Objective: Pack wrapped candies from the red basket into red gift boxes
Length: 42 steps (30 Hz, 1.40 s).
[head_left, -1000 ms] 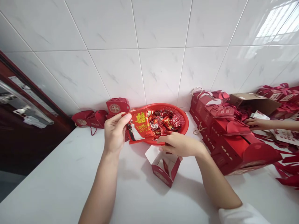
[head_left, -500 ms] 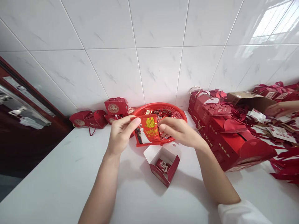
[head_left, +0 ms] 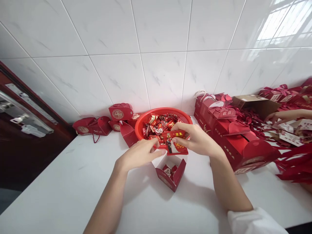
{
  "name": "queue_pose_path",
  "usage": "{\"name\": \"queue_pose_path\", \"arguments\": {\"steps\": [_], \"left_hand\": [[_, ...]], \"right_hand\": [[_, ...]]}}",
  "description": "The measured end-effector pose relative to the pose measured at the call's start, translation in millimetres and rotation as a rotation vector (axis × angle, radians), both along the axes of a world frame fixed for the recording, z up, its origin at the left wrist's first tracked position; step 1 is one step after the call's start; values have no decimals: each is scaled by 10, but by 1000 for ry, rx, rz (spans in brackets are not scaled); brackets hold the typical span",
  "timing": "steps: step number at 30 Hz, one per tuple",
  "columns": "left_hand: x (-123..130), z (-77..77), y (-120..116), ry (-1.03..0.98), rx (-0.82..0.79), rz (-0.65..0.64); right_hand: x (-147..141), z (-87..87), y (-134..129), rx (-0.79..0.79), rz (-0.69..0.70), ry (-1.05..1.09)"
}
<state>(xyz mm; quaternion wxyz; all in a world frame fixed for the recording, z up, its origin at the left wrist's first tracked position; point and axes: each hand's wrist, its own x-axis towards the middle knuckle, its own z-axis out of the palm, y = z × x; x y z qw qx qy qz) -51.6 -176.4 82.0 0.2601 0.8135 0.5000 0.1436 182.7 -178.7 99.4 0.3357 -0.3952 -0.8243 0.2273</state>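
Note:
My right hand (head_left: 196, 139) pinches a red candy packet (head_left: 179, 148) with gold characters and a printed couple, holding it in front of the basket. My left hand (head_left: 140, 152) is free, thumb and fingers apart, close to the raised white flap of a small open gift box (head_left: 168, 180). Whether it touches that flap I cannot tell. Inside the box lie a few red wrapped candies (head_left: 168, 170). Just behind, a red plastic basket (head_left: 139, 125) holds a heap of wrapped candies (head_left: 158, 125), partly covered by my right hand.
Folded red gift boxes (head_left: 91, 126) stand along the tiled wall at left. A row of larger red boxes (head_left: 240, 146) runs down the right side. Beyond it are a cardboard carton (head_left: 253, 100), red ribbons (head_left: 297, 162) and another person's hand (head_left: 287, 115) among cards.
The packet has passed from my left hand to my right and shifted right. My left hand has let go and lowered toward the box flap. The candy heap is more exposed.

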Motion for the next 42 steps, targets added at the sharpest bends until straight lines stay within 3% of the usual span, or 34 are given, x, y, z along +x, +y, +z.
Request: {"name": "queue_pose_path", "arguments": {"steps": [3,9,11,15,20,25,28,34,38,42], "left_hand": [[-58,-47,-59,166,-107,-23],[-134,-70,-137,205,-282,-78],[-141,-62,-134,267,-285,-102],[-135,-21,-135,345,-317,-106],[-119,24,-168,331,-326,-115],[-88,31,-186,315,-299,-133],[-81,33,-189,315,-280,-145],[-86,32,-205,319,-267,-146],[-73,32,-215,329,-278,-165],[-72,30,-217,350,-283,-159]], "right_hand": [[-56,-11,-17,-8,49,-56],[-217,-76,-26,-82,169,-107],[-239,-118,-21,-138,181,-137],[-189,-164,-50,-167,65,-166],[6,-136,-154,-208,92,-184],[120,-138,-231,-189,105,-358],[74,-138,-280,-179,147,-447],[-142,-256,-247,-123,71,-661],[-222,-390,-145,-119,110,-692],[-201,-399,-146,-57,188,-684]]}}
